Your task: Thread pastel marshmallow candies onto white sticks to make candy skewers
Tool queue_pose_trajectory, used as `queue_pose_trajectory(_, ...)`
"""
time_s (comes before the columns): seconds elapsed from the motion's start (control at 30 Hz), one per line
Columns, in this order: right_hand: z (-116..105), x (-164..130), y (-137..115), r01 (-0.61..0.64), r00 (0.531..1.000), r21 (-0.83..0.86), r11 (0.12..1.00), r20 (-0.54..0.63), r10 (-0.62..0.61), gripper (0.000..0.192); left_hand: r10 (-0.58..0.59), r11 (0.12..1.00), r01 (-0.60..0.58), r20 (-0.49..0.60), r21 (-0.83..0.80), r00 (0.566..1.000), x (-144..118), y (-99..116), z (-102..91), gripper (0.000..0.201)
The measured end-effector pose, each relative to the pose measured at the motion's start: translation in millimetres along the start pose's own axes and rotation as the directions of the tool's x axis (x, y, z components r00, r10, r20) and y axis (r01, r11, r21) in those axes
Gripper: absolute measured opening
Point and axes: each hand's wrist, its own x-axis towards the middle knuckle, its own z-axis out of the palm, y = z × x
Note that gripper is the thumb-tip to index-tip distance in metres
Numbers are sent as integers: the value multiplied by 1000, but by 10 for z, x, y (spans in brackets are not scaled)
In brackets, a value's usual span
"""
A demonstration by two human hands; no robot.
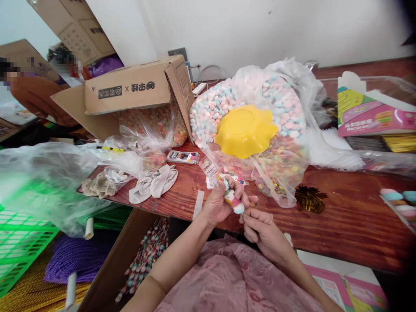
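My left hand [218, 203] grips a small clear wrapper [212, 171] with pastel candies [234, 202] stacked inside it, held just over the near edge of the wooden table [351, 216]. My right hand [260, 225] pinches the lower end of that candy stack from below. Right behind the hands lies a big clear bag of pastel candies [214, 108] with a yellow scalloped bowl [245, 130] resting on it.
A tipped cardboard box [136, 86] with another candy bag spilling out lies at the back left. White gloves [156, 182], a small paint-like set [183, 157] and a gold foil piece [310, 198] lie on the table. A brown box of finished candy sticks [146, 255] stands below. A person sits far left.
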Motion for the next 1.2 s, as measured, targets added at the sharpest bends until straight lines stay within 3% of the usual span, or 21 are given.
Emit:
queue_pose_trajectory(0.07,63,3,-4,104,992,-95,990,-60,-110,42,-11,999,13,56,-34,998,-15,-70,15,61)
queue_pose_trajectory(0.13,75,8,-15,238,951,-282,930,-129,-282,40,-23,998,26,69,-48,997,-32,-99,26,56)
queue_pose_trajectory(0.27,-45,10,-8,384,806,-644,662,-115,-580,25,23,998,-26,-47,-64,999,-10,18,-6,59)
queue_pose_trajectory(0.33,-105,5,20,430,734,-748,506,-37,-678,20,86,994,-97,-158,-58,984,28,103,-30,55)
queue_pose_trajectory(0.4,-118,2,46,464,689,-784,413,27,-724,20,135,989,-145,-223,-28,965,58,141,-36,46)
queue_pose_trajectory(0.47,-81,7,51,457,703,-773,439,13,-711,20,153,987,-160,-220,-11,963,64,109,-15,46)
queue_pose_trajectory(0.6,38,55,-17,343,875,-588,733,-84,-477,33,119,989,-135,-195,-66,974,32,-57,32,49)
queue_pose_trajectory(0.7,49,85,-78,280,936,-458,843,-62,-345,35,90,986,-120,-234,-118,968,37,-95,-14,49)
queue_pose_trajectory(0.87,-47,44,-27,267,939,-625,734,-4,-345,27,111,975,-174,-379,-138,919,88,-4,-94,52)
queue_pose_trajectory(0.97,-20,37,74,277,948,-633,723,57,-313,34,76,983,-130,-354,-132,932,80,-61,-15,55)
queue_pose_trajectory(1.07,57,80,131,312,918,-577,754,-19,-395,34,18,992,-56,-317,-109,948,60,-171,102,54)
queue_pose_trajectory(1.2,117,135,132,317,870,-507,802,-182,-459,34,59,998,-65,-337,-6,940,69,-269,210,54)
